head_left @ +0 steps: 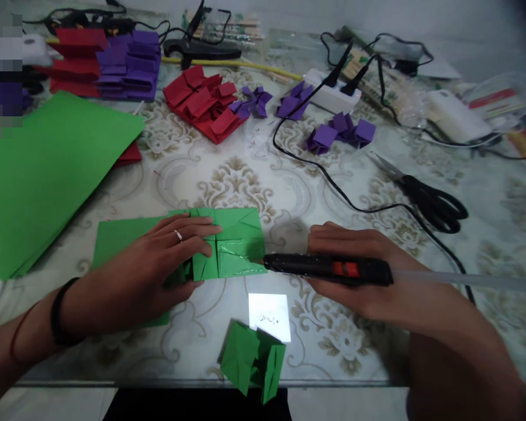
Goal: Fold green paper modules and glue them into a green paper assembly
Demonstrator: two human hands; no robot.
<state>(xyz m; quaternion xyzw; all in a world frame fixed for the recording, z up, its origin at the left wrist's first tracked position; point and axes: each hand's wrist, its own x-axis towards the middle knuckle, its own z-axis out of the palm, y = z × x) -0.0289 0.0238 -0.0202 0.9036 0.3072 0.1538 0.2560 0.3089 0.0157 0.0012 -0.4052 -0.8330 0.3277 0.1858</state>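
Note:
My left hand [158,257] holds a folded green paper piece [241,225] against the table, fingers across its left part and thumb along the near edge. A shiny line of clear glue [234,251] runs over the piece's right section. Wrapped around a black glue gun [324,269] with a red patch, my right hand [350,245] keeps its nozzle at the right edge of that section. A clear glue stick [464,280] sticks out of the gun's back. Closer to me lies another folded green paper piece [241,359], beside a small white square [269,313].
Large green sheets [48,181] lie at the left. Red folded paper [201,102] and purple folded paper [129,67] sit farther back. Black scissors [433,199] rest at the right, near a black cord [333,181] running from a white power strip [331,93].

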